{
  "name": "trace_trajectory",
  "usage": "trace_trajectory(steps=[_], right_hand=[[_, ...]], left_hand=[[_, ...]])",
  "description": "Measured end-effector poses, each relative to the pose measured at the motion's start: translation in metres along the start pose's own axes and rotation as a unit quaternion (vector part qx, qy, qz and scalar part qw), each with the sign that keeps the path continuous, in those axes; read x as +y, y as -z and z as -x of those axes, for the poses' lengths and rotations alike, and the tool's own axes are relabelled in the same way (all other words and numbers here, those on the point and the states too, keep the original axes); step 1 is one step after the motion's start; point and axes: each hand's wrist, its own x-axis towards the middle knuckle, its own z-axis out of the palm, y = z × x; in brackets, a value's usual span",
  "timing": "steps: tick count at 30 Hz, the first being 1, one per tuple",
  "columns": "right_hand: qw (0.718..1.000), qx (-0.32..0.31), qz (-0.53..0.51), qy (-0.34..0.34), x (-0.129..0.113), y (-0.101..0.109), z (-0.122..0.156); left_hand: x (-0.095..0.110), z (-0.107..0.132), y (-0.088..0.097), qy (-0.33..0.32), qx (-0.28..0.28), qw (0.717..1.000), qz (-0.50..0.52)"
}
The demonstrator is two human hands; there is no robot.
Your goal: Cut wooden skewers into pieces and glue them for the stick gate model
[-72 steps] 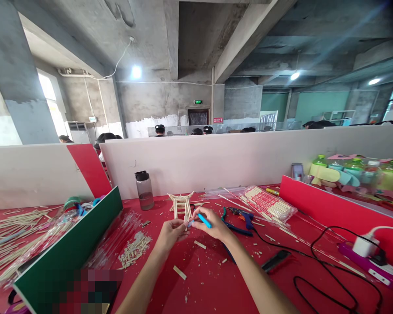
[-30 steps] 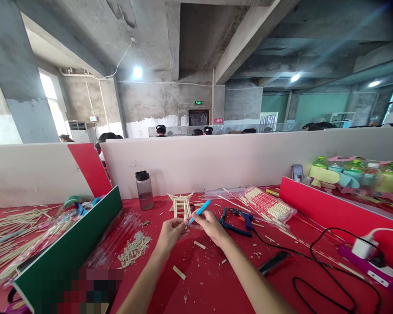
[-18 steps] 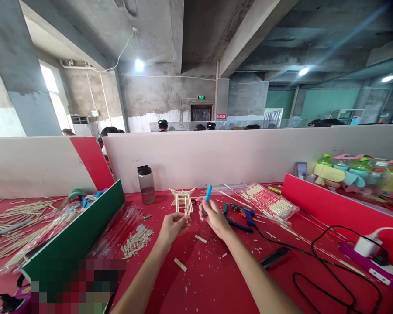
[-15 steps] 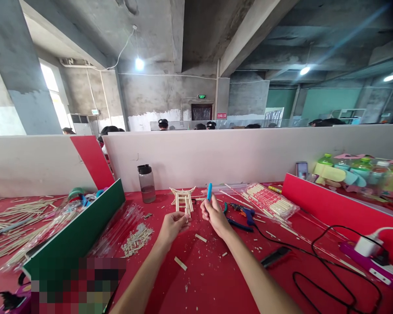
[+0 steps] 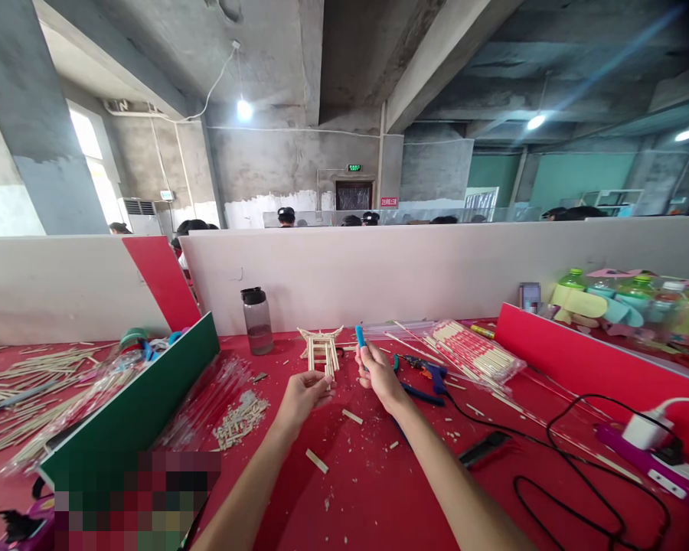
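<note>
Gripping the blue pen-like tool (image 5: 359, 337) upright at frame centre, the right hand (image 5: 379, 376) curls its fingers round it; the left hand (image 5: 303, 395) pinches a small stick (image 5: 326, 374) just below the stick model (image 5: 321, 350). Bracing both wrists on the red table (image 5: 379, 490) should steady any fine marking

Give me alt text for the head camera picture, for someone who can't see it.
The person's right hand holds a slim blue pen-like tool upright over a red-covered table, the left hand pinched shut beside it. Behind them stands a small pale wooden-stick gate model, a dark-lidded clear bottle to its left.
</note>
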Motion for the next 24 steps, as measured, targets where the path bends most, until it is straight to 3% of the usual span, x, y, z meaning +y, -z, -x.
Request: trace_trajectory(steps=[4, 7, 9, 12, 14, 16, 21, 24], right_hand=[[0.998, 0.014, 0.058, 0.008, 0.002, 0.000, -0.001], [0.978, 0.009, 0.205, -0.021, 0.003, 0.001, 0.001], [0.935, 0.000, 0.353, -0.036, 0.002, 0.002, 0.004], [0.824, 0.000, 0.566, -0.037, 0.000, 0.001, 0.010], [0.764, -0.003, 0.644, -0.051, 0.000, 0.000, 0.014], [0.734, -0.024, 0.676, -0.059, 0.001, -0.001, 0.017], [0.731, -0.054, 0.680, -0.020, 0.004, 0.000, 0.019], [0.770, -0.041, 0.637, 0.012, 0.002, 0.001, 0.017]], left_hand=[[0.000, -0.001, 0.001, 0.001, -0.001, 1.000, 0.003], [0.000, 0.000, 0.001, -0.003, -0.003, 1.000, 0.004], [0.001, 0.001, 0.001, -0.003, -0.002, 1.000, 0.006], [0.003, 0.003, 0.000, 0.003, -0.004, 1.000, 0.004], [0.005, 0.004, -0.001, 0.007, -0.007, 1.000, 0.002], [0.006, 0.005, -0.002, 0.011, -0.006, 1.000, 0.002], [0.008, 0.007, -0.003, 0.023, -0.002, 1.000, -0.010], [0.008, 0.007, -0.004, 0.025, -0.002, 1.000, -0.014]])
